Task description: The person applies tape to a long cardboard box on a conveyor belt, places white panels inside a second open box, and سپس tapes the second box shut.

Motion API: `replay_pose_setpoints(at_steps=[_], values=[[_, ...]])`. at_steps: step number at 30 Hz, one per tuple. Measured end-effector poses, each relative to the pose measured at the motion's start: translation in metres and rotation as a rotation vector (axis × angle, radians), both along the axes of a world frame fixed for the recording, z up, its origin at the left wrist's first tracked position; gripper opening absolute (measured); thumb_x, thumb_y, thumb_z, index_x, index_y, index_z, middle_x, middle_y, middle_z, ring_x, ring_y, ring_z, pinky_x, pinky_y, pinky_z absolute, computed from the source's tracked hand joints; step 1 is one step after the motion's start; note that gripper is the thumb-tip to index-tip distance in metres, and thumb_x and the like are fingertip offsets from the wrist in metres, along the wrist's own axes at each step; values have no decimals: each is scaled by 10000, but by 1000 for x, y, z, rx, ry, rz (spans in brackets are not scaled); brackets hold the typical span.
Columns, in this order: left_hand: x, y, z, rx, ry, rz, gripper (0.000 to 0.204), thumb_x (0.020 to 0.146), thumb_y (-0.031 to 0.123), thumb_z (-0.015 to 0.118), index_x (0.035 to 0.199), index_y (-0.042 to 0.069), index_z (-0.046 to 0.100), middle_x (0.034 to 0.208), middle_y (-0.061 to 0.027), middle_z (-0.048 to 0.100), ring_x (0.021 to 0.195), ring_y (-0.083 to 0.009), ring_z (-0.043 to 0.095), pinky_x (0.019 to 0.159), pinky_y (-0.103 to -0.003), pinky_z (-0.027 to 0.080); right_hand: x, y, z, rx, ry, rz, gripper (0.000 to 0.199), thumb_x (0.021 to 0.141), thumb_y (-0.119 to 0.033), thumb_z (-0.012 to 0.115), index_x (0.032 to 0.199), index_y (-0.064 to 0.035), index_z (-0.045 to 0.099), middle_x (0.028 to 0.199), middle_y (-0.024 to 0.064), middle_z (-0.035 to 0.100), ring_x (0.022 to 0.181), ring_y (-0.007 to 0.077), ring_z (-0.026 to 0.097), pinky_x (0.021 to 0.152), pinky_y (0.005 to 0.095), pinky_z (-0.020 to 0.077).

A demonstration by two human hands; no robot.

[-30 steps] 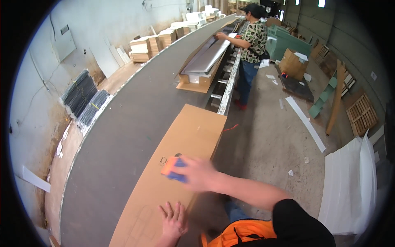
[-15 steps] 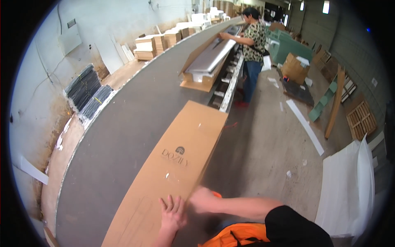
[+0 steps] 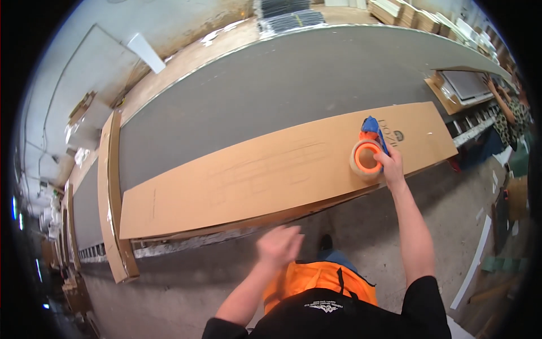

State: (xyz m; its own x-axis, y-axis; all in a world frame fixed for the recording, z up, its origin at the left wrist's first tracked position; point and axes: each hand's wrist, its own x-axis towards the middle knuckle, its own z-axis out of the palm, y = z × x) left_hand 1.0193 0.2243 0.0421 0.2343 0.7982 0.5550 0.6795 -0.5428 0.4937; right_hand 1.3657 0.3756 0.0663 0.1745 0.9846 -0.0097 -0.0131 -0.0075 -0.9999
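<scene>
A long flat brown cardboard carton lies along the near side of the grey conveyor belt, with dark print near its right end. Over that end, my right hand grips a tape dispenser. The dispenser has a blue and orange head and a roll of clear tape on an orange hub. My left hand is off the carton, in front of its near edge and close to my orange apron. Motion blurs its fingers, so their pose is unclear.
Another long carton lies crosswise on the belt at the left. At the far right a co-worker's hands are at an open carton holding grey panels. Dark stacked sheets stand beyond the belt, and a white strip lies on the floor.
My view has swung left along the belt. The left hand has come off the carton's top. My right hand has risen from beside the carton and now holds the tape dispenser over it.
</scene>
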Motion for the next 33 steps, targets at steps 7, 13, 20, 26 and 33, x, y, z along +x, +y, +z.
replay_pose_setpoints(at_steps=[7,13,20,26,33], values=[[-329,-97,-46,-410,-293,1199,1012,823,395,791,1512,-78,222,1566,-292,251,1471,-353,253,1204,-417,203,-62,-52,-53,4,-27,-854,541,903,-210,681,1316,108,535,1298,155,609,1147,211,589,1012,315,443],[-422,-65,-69,-429,-92,1066,1287,717,477,845,1553,-52,23,1619,-299,11,1519,-399,22,1231,-474,44,-235,-128,-85,-67,-779,-579,731,844,-242,728,1433,67,425,1515,258,390,1376,392,358,1150,440,295],[-430,-60,-73,-228,-2,974,1170,785,490,774,1559,-39,73,1616,-299,56,1503,-437,74,1221,-527,56,-255,-134,-80,68,-1174,-297,841,820,-447,732,1431,39,420,1524,272,354,1419,485,262,1164,531,224],[-440,-40,-29,-444,395,1056,870,723,324,699,1405,-120,390,1512,-380,266,1416,-532,232,1207,-573,131,-259,-105,-46,-15,-1435,-36,669,732,-348,770,1251,25,572,1308,237,536,1234,455,440,1083,526,345],[-408,-21,-18,-287,280,920,710,658,254,716,1264,-85,568,1389,-333,460,1359,-495,344,1195,-605,165,-284,-108,-24,-147,-1575,48,563,837,-362,690,1157,92,598,1227,302,562,1205,463,472,1061,499,370]])
